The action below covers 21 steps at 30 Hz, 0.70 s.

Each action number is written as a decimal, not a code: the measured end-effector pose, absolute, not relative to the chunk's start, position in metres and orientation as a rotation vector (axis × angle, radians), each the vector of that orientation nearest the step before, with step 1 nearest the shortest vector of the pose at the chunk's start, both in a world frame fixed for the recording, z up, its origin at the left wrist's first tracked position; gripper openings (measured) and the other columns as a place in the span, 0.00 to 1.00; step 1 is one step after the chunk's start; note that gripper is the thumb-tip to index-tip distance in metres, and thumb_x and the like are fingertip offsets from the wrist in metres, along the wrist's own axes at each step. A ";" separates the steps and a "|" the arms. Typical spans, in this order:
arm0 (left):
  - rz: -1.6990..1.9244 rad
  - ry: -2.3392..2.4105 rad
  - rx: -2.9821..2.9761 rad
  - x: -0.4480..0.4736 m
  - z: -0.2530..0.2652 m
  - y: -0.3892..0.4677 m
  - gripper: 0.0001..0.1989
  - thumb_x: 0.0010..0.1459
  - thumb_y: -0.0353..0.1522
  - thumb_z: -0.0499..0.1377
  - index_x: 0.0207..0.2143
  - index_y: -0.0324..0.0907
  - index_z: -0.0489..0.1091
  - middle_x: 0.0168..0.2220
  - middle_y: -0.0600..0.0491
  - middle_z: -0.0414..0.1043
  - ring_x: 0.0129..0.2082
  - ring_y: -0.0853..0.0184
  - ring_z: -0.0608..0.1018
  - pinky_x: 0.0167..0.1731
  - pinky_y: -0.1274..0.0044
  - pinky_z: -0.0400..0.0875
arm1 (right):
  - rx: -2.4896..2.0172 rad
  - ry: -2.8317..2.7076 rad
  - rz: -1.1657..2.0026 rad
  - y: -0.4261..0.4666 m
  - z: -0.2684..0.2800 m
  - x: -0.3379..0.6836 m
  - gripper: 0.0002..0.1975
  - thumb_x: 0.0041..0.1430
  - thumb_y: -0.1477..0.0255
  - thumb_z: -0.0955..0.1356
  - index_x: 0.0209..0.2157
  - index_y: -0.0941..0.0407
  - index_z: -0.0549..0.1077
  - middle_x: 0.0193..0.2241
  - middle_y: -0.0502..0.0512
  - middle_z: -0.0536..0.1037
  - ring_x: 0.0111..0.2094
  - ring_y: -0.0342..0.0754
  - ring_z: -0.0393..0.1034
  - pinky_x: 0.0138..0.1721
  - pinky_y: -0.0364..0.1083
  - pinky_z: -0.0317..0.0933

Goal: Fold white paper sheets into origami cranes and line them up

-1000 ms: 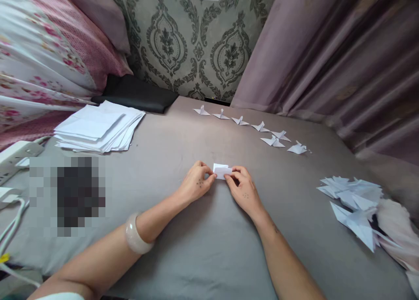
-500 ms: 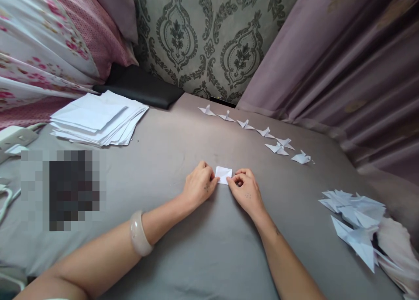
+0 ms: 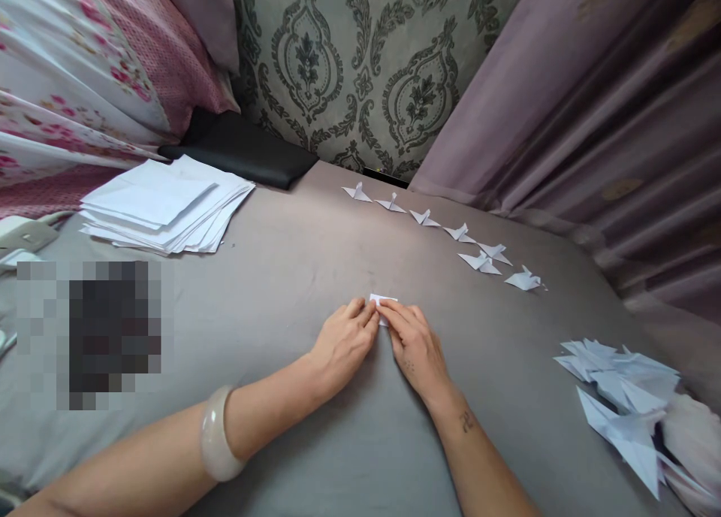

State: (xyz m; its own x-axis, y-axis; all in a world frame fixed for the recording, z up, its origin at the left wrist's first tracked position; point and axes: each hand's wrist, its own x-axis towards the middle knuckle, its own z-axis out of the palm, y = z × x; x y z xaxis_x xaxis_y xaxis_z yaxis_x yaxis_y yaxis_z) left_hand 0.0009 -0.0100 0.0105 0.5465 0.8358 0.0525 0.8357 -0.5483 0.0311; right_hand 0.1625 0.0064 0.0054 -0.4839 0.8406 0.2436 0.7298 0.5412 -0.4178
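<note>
A small folded square of white paper (image 3: 385,297) lies on the grey cloth in front of me, mostly covered by fingers. My left hand (image 3: 346,344) has its fingers together, with the tips pressing the paper's left side. From the right, my right hand (image 3: 417,348) reaches over the paper, fingers closed together and pressed down across its middle. Only the paper's top strip and a bit of its lower edge show. Both thumbs are partly hidden. A pale bangle (image 3: 221,436) circles my left forearm.
Small paper cranes (image 3: 423,218) stand in a slanting row beyond my hands. Larger folded cranes (image 3: 625,385) are heaped at the right. A stack of white paper (image 3: 152,194) lies back left beside a black folded item (image 3: 242,149). A blurred-out patch (image 3: 107,337) covers something at left.
My right hand has moved left from the paper's right corner to lie over it. My left fingers have shifted onto its left side. The view has tilted slightly.
</note>
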 end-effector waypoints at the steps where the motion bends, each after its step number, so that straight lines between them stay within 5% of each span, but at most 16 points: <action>1: 0.083 1.502 2.744 0.001 0.010 -0.012 0.20 0.61 0.26 0.50 0.55 0.28 0.62 0.56 0.41 0.65 0.53 0.57 0.67 0.51 0.72 0.64 | -1.295 -2.366 0.347 0.006 0.006 0.163 0.19 0.64 0.77 0.58 0.52 0.51 0.70 0.52 0.52 0.73 0.43 0.49 0.67 0.45 0.49 0.65; 6: 0.108 1.522 2.678 -0.003 0.010 -0.014 0.20 0.61 0.27 0.51 0.54 0.30 0.64 0.58 0.43 0.64 0.56 0.55 0.65 0.48 0.71 0.65 | -1.368 -2.292 0.290 0.006 0.004 0.166 0.18 0.63 0.77 0.59 0.50 0.54 0.72 0.51 0.53 0.74 0.44 0.50 0.67 0.46 0.50 0.65; 13: 0.351 1.552 2.632 -0.008 0.014 -0.010 0.14 0.65 0.34 0.48 0.34 0.38 0.71 0.42 0.47 0.74 0.45 0.59 0.71 0.37 0.71 0.66 | -1.392 -2.214 0.316 0.007 0.001 0.166 0.17 0.62 0.76 0.59 0.48 0.54 0.73 0.50 0.53 0.74 0.44 0.50 0.68 0.47 0.50 0.65; 21: 0.310 1.422 2.713 -0.012 0.013 0.001 0.13 0.66 0.32 0.46 0.40 0.40 0.68 0.38 0.48 0.71 0.40 0.61 0.71 0.39 0.70 0.63 | -1.453 -2.203 0.370 0.004 0.007 0.162 0.17 0.56 0.75 0.62 0.48 0.54 0.71 0.50 0.55 0.73 0.47 0.52 0.67 0.46 0.52 0.65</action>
State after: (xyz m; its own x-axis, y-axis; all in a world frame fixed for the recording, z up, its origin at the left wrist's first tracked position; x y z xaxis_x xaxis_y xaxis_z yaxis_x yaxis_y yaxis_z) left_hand -0.0123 0.0013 0.0131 0.5535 0.8196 0.1484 0.8070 -0.5717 0.1478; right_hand 0.1623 0.0043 0.0067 -0.3269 0.9148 0.2370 0.7873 0.4024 -0.4672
